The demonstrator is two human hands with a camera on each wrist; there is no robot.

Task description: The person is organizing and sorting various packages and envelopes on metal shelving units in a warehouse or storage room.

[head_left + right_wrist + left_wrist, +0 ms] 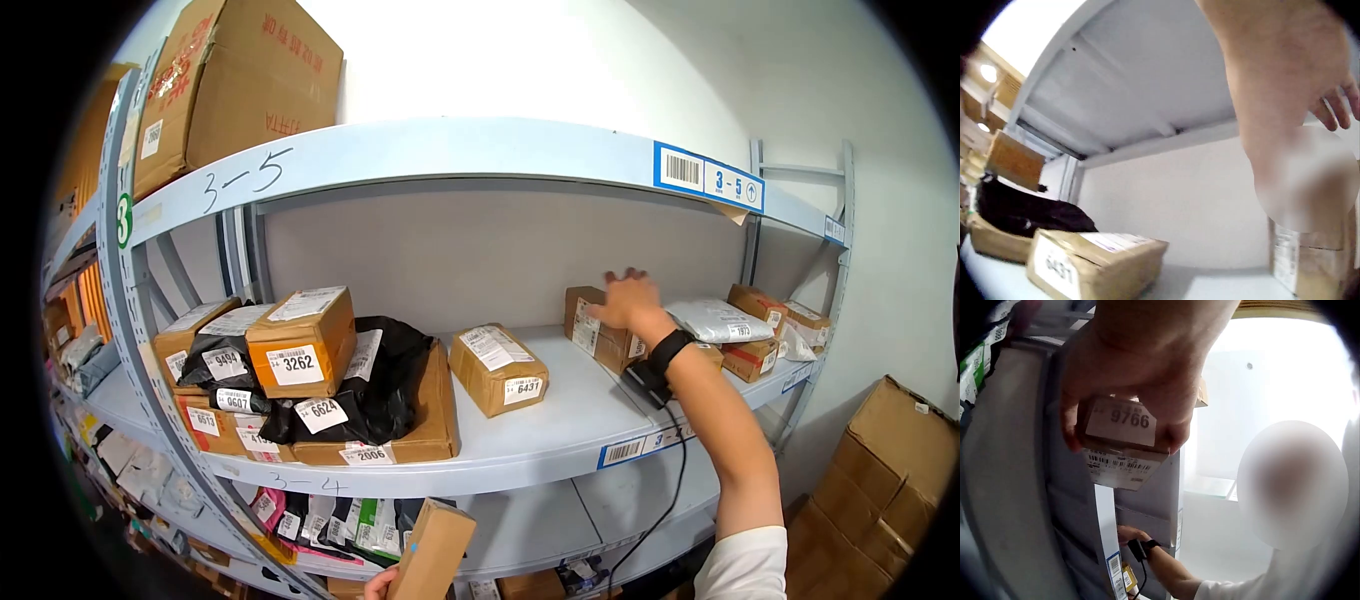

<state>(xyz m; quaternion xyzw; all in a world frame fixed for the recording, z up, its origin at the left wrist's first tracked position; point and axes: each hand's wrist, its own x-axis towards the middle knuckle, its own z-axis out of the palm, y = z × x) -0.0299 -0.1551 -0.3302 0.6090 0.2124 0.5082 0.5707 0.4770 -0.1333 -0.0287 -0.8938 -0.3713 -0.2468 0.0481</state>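
In the head view, the left hand (380,582) holds a slim brown box (436,548) low in front of the shelving, below the lip of the shelf (560,440); the right hand (632,302), fingers extended and spread with nothing in its grasp, is over a brown carton (583,328) near the back panel (480,250), and whether it touches the carton I cannot tell; a black wristband (669,350) circles the right wrist, with a black device (650,383) and its cord (676,490) just below; a taped box (480,375) sits alone left of the carton, a white plastic parcel (700,318) lies to its right, and a box labelled 3262 (335,345) tops the stack at the left.

In the left wrist view, the left hand is curled over the slim brown box, thumb and fingers on opposite sides; its end label reads 9766.

In the right wrist view, the right hand's fingers are stretched out above the carton, partly hidden by a blurred patch; the taped box stands well apart from it, with a black bag (1029,209) beyond.
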